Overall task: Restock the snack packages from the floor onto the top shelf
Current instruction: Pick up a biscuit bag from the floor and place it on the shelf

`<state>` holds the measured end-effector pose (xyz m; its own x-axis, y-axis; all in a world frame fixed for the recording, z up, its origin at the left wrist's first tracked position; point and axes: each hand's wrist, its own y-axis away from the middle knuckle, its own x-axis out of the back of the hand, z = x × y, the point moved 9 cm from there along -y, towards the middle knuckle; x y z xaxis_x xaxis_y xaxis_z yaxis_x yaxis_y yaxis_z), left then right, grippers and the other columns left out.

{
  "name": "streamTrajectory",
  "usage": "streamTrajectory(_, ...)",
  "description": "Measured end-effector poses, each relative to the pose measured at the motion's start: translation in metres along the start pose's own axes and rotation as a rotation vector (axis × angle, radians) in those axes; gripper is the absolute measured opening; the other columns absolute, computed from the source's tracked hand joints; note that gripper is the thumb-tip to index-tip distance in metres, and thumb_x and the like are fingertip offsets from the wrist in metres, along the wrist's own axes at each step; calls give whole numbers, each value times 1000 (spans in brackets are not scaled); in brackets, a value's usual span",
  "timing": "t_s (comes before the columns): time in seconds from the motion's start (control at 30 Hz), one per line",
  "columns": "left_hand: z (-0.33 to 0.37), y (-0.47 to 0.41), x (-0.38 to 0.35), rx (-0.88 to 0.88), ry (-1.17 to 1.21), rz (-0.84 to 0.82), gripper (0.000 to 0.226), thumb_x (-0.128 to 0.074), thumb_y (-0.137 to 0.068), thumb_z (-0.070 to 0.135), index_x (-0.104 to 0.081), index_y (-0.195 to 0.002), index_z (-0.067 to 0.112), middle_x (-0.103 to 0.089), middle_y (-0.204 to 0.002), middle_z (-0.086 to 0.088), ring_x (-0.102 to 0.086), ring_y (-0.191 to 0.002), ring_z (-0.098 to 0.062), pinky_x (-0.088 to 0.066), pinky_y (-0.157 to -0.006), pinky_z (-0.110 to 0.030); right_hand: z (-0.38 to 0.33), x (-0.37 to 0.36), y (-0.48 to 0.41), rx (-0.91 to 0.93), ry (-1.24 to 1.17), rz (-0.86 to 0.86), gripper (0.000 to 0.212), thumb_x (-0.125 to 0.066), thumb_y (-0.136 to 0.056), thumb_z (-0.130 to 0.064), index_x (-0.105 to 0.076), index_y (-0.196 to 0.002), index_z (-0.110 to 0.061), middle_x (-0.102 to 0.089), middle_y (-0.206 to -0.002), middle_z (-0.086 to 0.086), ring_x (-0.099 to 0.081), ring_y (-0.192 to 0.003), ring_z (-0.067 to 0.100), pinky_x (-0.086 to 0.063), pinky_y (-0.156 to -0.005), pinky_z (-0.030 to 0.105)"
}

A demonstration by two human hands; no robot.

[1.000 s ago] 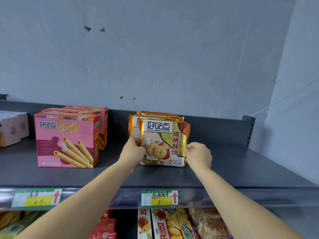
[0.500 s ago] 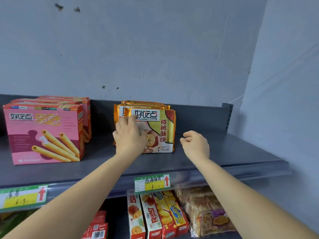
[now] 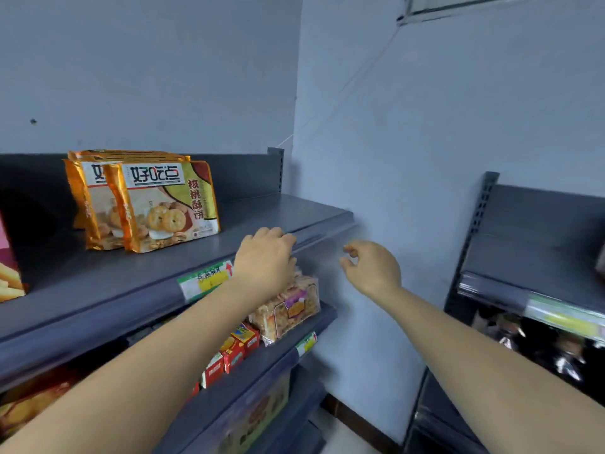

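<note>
On the top shelf (image 3: 262, 211): the walnut cookie packages (image 3: 170, 208) stood upright, one behind another, printed fronts facing out, probably so that shoppers could read them.
Left hand (image 3: 265, 260): at the shelf's front lip, fingers loosely curled, holding nothing; whether it touched the lip could not be told.
Right hand (image 3: 370, 267): in the air before the wall (image 3: 425, 158), fingers loosely curled, empty.
Judgement: free hands suggested this batch was placed; any floor stock lay out of view.
Surface: dark grey metal, with a price label (image 3: 206, 280) on the front rail.
Room: a pale blue-grey corner; a bag of rice crisps (image 3: 288, 309) one shelf below; a second shelving unit (image 3: 530, 240) at right.
</note>
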<state>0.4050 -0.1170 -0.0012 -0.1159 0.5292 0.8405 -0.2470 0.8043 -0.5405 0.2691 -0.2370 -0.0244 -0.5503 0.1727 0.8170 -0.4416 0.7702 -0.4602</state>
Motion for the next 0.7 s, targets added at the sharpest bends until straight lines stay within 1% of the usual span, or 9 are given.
streamTrajectory(0.1, 47, 14, -19, -102, -12, -83, 34, -51, -92, 28, -56, -123, 18, -58, -123, -4, -50, -117, -27, -42, -92, -38, 42, 23, 44, -53, 140, -33, 31, -57, -91, -31, -64, -121, -23, -65, -119, 3, -56, -113, 25, -48, -88, 33)
streamTrajectory(0.2, 103, 31, -32, -194, 9, -161, 35, -48, -93, 28, -54, -126, 18, -56, -126, -5, -48, -121, -28, -41, -92, -37, 88, 52, 91, -134, 233, -52, 33, -56, -92, -33, -62, -122, -22, -64, -117, 3, -56, -113, 25, -47, -88, 34)
streamTrajectory(0.3, 164, 53, -44, -274, 62, -226, 38, -47, -94, 32, -52, -129, 17, -54, -129, -6, -46, -123, -28, -41, -95, -38, 135, 84, 142, -209, 336, -77, 27, -56, -90, -31, -65, -112, -19, -65, -111, 5, -58, -110, 27, -46, -80, 33)
streamTrajectory(0.33, 186, 62, -48, -305, 80, -247, 38, -46, -95, 32, -51, -129, 16, -53, -129, -6, -46, -123, -28, -41, -95, -38, 151, 95, 160, -247, 359, -81, 26, -56, -89, -31, -66, -110, -19, -66, -110, 5, -58, -109, 28, -46, -78, 33)
streamTrajectory(0.37, 207, 71, -52, -336, 98, -270, 37, -45, -96, 31, -50, -130, 16, -53, -129, -6, -46, -122, -27, -41, -94, -37, 167, 107, 178, -293, 378, -87, 27, -56, -89, -32, -65, -112, -21, -66, -112, 5, -58, -109, 27, -47, -79, 33)
streamTrajectory(0.47, 273, 99, -58, -426, 167, -314, 35, -44, -97, 28, -52, -129, 16, -54, -127, -5, -47, -119, -25, -41, -90, -34, 215, 141, 240, -429, 430, -117, 35, -55, -91, -37, -60, -123, -24, -63, -122, 4, -55, -116, 26, -47, -89, 34)
streamTrajectory(0.57, 343, 134, -57, -512, 249, -337, 30, -47, -95, 26, -57, -122, 16, -57, -120, -5, -49, -114, -25, -43, -86, -34, 260, 176, 309, -542, 459, -128, 32, -55, -92, -37, -61, -121, -23, -63, -122, 5, -57, -114, 27, -48, -86, 34)
streamTrajectory(0.63, 391, 161, -55, -570, 298, -352, 30, -49, -94, 24, -59, -121, 16, -58, -118, -5, -51, -113, -25, -47, -86, -36, 288, 201, 358, -613, 478, -141, 30, -56, -92, -36, -63, -117, -20, -65, -118, 6, -58, -110, 28, -51, -84, 35)
streamTrajectory(0.7, 439, 192, -51, -630, 330, -370, 30, -51, -94, 27, -60, -120, 15, -60, -114, -6, -52, -110, -26, -48, -84, -37, 312, 226, 409, -684, 488, -158, 31, -57, -91, -35, -63, -117, -18, -65, -117, 6, -58, -109, 29, -52, -84, 37)
